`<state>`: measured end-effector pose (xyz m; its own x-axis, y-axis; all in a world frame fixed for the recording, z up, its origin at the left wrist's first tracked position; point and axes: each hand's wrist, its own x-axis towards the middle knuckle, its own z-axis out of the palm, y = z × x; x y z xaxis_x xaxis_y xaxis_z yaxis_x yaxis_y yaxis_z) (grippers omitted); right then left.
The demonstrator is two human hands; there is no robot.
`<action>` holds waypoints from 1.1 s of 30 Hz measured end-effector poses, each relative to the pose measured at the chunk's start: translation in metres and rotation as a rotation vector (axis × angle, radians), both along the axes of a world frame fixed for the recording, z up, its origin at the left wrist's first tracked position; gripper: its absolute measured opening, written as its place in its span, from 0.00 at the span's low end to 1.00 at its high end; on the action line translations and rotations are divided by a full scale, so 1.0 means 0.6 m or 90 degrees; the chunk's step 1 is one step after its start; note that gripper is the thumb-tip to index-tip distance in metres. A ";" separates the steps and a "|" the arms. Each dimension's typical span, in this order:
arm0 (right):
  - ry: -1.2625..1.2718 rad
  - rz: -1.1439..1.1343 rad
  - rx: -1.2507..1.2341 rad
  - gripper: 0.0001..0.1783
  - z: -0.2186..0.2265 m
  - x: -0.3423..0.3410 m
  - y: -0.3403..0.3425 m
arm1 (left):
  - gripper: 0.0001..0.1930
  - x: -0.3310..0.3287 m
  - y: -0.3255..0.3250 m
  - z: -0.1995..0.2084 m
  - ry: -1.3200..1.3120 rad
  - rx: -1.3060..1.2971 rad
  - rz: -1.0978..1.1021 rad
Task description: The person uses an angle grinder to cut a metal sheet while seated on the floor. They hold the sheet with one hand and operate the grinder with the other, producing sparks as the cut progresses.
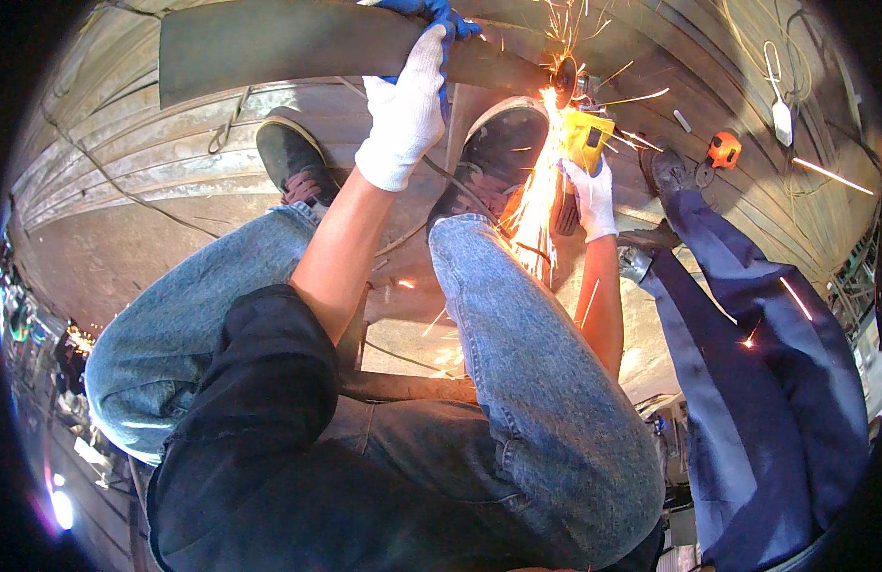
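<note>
A long, slightly curved steel plate [269, 50] stretches across the top of the view. My left hand [408, 112], in a white glove with blue on the fingers and palm, is closed around the plate's edge near its middle. In my right hand [592, 198], also gloved in white, is a yellow angle grinder [587, 141]. Its dark disc [563, 82] meets the right end of the plate. Bright sparks pour from that contact down past my right knee and partly wash out the tool's body.
Another person's legs in navy trousers [775, 372] stand close on my right. An orange tape measure [723, 150] lies near their shoe. A white tag-like piece with a wire loop [781, 119] is farther right. Cables [126, 181] cross the metal floor, and my shoes [293, 157] are below the plate.
</note>
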<state>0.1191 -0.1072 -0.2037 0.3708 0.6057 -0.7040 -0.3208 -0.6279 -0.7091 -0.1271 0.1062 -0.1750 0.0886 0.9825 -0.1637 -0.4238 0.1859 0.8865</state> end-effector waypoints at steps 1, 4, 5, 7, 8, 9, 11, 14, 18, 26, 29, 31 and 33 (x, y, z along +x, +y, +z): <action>0.006 -0.007 0.006 0.26 0.000 0.000 0.001 | 0.14 0.004 0.000 0.004 0.012 -0.004 0.008; -0.028 0.036 -0.031 0.26 0.001 0.001 0.001 | 0.14 0.015 0.004 0.028 -0.010 0.009 0.018; -0.011 0.015 -0.027 0.26 0.000 0.003 0.001 | 0.14 0.019 0.005 0.037 -0.017 0.013 0.022; -0.021 0.038 -0.102 0.24 0.000 0.005 0.001 | 0.14 0.026 0.007 0.051 -0.031 0.021 0.029; -0.023 0.033 -0.068 0.24 -0.001 0.004 0.001 | 0.15 0.028 0.009 0.055 -0.040 0.026 0.027; -0.026 0.028 -0.034 0.24 -0.001 0.004 0.002 | 0.15 0.030 0.010 0.058 -0.049 0.031 0.025; -0.028 0.029 -0.010 0.24 0.000 0.002 0.002 | 0.16 0.031 0.010 0.059 -0.063 0.032 0.024; -0.025 0.033 -0.020 0.25 0.001 -0.002 0.004 | 0.16 0.031 0.011 0.055 -0.082 0.023 0.033; -0.025 0.000 -0.002 0.24 0.000 -0.005 0.005 | 0.17 0.030 0.010 0.054 -0.084 0.053 0.044; -0.003 -0.018 -0.031 0.24 0.007 0.007 -0.038 | 0.15 0.005 -0.013 0.031 0.113 0.047 -0.044; 0.037 -0.071 -0.029 0.26 0.009 0.017 -0.052 | 0.17 -0.022 -0.009 0.002 0.377 0.181 -0.111; 0.033 -0.046 -0.017 0.27 0.010 0.025 -0.056 | 0.17 -0.035 -0.009 -0.013 0.493 0.261 -0.122; 0.022 -0.043 -0.022 0.26 0.008 0.028 -0.057 | 0.18 -0.040 -0.010 -0.015 0.631 0.360 -0.100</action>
<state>0.1361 -0.1417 -0.1987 0.3852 0.5553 -0.7371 -0.3870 -0.6279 -0.6753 -0.1513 0.1001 -0.1843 0.2956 0.9270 0.2310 0.4984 -0.3559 0.7905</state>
